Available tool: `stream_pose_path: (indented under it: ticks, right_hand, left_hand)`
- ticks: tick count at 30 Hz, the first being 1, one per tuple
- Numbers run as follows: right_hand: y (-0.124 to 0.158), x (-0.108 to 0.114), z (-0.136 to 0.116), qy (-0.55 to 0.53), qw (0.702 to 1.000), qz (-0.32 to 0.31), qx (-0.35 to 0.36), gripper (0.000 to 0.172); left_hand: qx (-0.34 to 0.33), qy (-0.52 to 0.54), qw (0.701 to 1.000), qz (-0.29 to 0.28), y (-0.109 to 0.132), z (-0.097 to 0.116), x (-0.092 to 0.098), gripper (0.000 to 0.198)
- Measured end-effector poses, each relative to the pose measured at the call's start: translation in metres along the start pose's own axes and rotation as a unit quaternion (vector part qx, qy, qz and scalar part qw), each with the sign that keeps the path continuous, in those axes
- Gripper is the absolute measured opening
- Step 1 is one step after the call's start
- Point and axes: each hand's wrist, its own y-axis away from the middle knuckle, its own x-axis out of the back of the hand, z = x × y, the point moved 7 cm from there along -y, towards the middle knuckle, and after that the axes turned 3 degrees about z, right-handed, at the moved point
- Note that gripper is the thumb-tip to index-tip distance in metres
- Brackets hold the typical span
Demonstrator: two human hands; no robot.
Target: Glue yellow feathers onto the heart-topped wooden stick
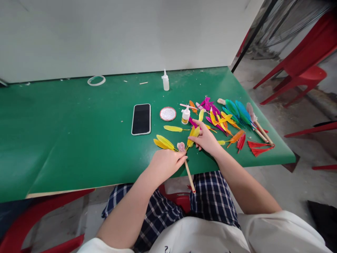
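Observation:
My left hand (168, 162) is closed round the upper part of a thin wooden stick (189, 175), which sticks out past the table's front edge. At the stick's top is a small pinkish, rounded piece (181, 146). Two yellow feathers (164, 141) fan out to its left. My right hand (206, 140) pinches yellow feathers (194, 135) on the right side, their quills reaching down toward the stick. Whether these quills are fixed to it I cannot tell. A single yellow feather (173, 129) lies just beyond both hands.
A small white glue bottle (185, 116) stands behind my right hand, another bottle (165, 81) farther back. Left of them lie a round white lid (167, 114) and a phone (141, 119). Loose coloured feathers (223, 119), finished-looking feathered sticks (259, 130) and a red tassel (258, 149) spread rightward.

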Motion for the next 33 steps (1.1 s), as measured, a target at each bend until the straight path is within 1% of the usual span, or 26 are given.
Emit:
stream_pose_path:
  ticks: [6, 10, 17, 24, 33]
  right_hand:
    - [0.000, 0.001, 0.000, 0.007, 1.000, 0.002, 0.005, 0.071]
    - [0.000, 0.001, 0.002, 0.011, 1.000, 0.005, 0.010, 0.069]
    - [-0.001, 0.002, 0.003, 0.014, 1.000, 0.006, 0.013, 0.068]
    - [-0.001, 0.001, 0.003, 0.020, 1.000, 0.003, 0.013, 0.067]
    - [-0.002, 0.002, 0.004, 0.009, 1.000, 0.007, 0.021, 0.068]
  left_hand:
    - [0.015, -0.079, 0.997, 0.009, 0.002, 0.007, -0.004, 0.041]
    - [0.023, -0.082, 0.996, -0.005, 0.004, 0.012, -0.009, 0.041]
    - [0.043, -0.099, 0.994, -0.001, 0.005, 0.013, -0.010, 0.045]
    - [0.054, -0.081, 0.995, -0.021, 0.006, 0.012, -0.011, 0.045]
    - [0.059, -0.046, 0.997, -0.003, 0.001, 0.007, -0.009, 0.039]
